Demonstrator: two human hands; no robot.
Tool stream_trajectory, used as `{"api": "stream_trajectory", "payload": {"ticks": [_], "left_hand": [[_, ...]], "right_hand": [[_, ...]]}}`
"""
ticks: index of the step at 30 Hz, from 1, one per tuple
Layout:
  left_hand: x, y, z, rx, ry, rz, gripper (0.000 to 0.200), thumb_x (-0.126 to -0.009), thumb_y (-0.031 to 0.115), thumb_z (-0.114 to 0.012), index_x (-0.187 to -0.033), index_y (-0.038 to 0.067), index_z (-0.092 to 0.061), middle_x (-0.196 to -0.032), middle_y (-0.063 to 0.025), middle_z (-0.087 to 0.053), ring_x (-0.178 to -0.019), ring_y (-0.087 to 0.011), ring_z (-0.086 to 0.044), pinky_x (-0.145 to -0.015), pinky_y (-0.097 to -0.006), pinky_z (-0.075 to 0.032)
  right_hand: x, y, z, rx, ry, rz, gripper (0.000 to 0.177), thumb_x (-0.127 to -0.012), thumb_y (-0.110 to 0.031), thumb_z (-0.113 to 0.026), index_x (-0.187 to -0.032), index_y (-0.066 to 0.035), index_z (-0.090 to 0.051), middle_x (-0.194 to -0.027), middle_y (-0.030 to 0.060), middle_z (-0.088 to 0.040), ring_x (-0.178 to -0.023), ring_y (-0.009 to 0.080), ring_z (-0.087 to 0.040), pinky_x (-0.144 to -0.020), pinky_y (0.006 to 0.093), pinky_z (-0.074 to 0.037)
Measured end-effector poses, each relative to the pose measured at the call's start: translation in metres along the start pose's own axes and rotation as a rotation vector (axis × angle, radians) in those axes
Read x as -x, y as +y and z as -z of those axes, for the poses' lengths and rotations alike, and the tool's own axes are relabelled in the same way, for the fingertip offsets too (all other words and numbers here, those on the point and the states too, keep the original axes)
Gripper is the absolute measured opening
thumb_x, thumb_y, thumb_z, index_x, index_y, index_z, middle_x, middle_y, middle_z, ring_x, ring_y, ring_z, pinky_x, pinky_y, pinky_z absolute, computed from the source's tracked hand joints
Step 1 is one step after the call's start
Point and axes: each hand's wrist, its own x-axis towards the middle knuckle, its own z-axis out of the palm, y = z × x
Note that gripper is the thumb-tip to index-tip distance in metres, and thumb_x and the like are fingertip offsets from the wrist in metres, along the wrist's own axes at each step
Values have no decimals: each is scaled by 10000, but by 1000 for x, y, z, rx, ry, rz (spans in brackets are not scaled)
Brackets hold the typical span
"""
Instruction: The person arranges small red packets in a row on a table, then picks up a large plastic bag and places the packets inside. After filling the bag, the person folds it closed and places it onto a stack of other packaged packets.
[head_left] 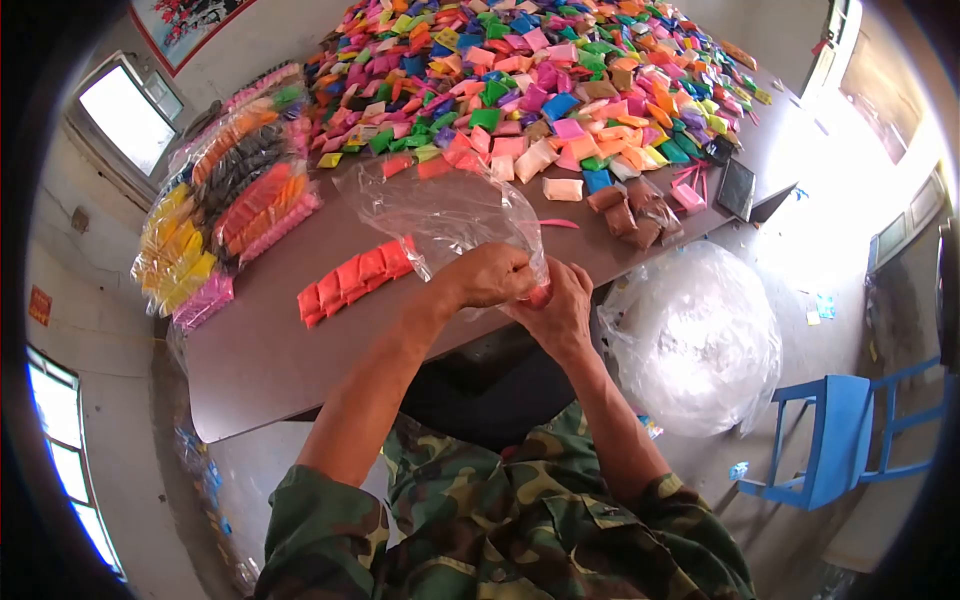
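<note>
Hands (492,275) (562,312) together at clear plastic bag (448,218)

12 o'clock: packet pile (520,90) cut by top edge. 11 o'clock: framed picture (185,25), likewise cut. Centre: red item (539,296) mostly hidden by left hand (490,275) and right hand (562,312). 9 o'clock: wall sign (40,306), print too small to read.

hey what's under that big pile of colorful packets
The brownish tabletop shows along the near edge of the pile, which seems to rest on it. Whatever is directly beneath the packets is covered.
</note>
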Motion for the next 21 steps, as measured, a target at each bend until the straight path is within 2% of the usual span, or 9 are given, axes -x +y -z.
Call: {"api": "stream_trajectory", "payload": {"ticks": [5, 8, 11, 14, 16, 19, 21], "left_hand": [[-3, -4, 3, -61, 8, 30, 406, -972, 385, -616, -944, 4, -753, -876, -235, -723, -801, -375, -708, -755, -486, -540], [0, -1, 2, -107, 87, 31, 415, -979, 407, -637, -944, 12, -760, -898, -234, -732, -840, -364, -729, -768, -478, -546], [20, 14, 12, -197, 400, 35, 387, -977, 389, -684, -938, 12, -761, -857, -213, -740, -817, -326, -755, -740, -443, -562], [54, 24, 50, -123, 715, 39, 322, -978, 334, -709, -945, 20, -770, -807, -182, -747, -763, -302, -767, -706, -409, -573], [74, -14, 70, 16, 865, 143, 283, -982, 297, -715, -950, 24, -781, -769, -142, -759, -718, -280, -770, -687, -381, -579], [99, -66, 86, -25, 944, 319, 277, -978, 286, -709, -953, 23, -791, -831, -117, -793, -764, -298, -782, -718, -381, -595], [105, -77, 85, -210, 916, 325, 268, -967, 273, -697, -1006, 24, -787, -947, -133, -804, -877, -328, -782, -785, -414, -601]], "right_hand": [[-1, -11, 4, -44, 16, -55, 723, -708, -374, -960, -1297, -70, -670, -1155, 134, -756, -1170, 304, -684, -1146, 467, -375], [1, -7, 3, -22, 32, -32, 699, -711, -344, -957, -1286, -69, -670, -1153, 128, -752, -1157, 305, -683, -1149, 471, -377], [2, 1, -2, -10, 47, -32, 694, -708, -333, -961, -1281, -69, -672, -1142, 120, -752, -1140, 308, -684, -1153, 471, -380], [6, 2, -3, -52, 78, -74, 706, -700, -280, -959, -1303, -56, -667, -1161, 131, -740, -1185, 344, -649, -1161, 483, -388], [6, -1, -2, -113, 77, -154, 710, -698, -245, -949, -1322, -61, -663, -1212, 144, -719, -1261, 391, -587, -1157, 492, -401], [4, -3, -4, -110, 105, -165, 689, -703, -240, -941, -1315, -77, -669, -1235, 140, -709, -1290, 404, -561, -1148, 491, -411], [2, -5, -3, -105, 115, -155, 667, -710, -236, -934, -1303, -81, -672, -1233, 134, -708, -1285, 399, -563, -1146, 489, -412]]}}
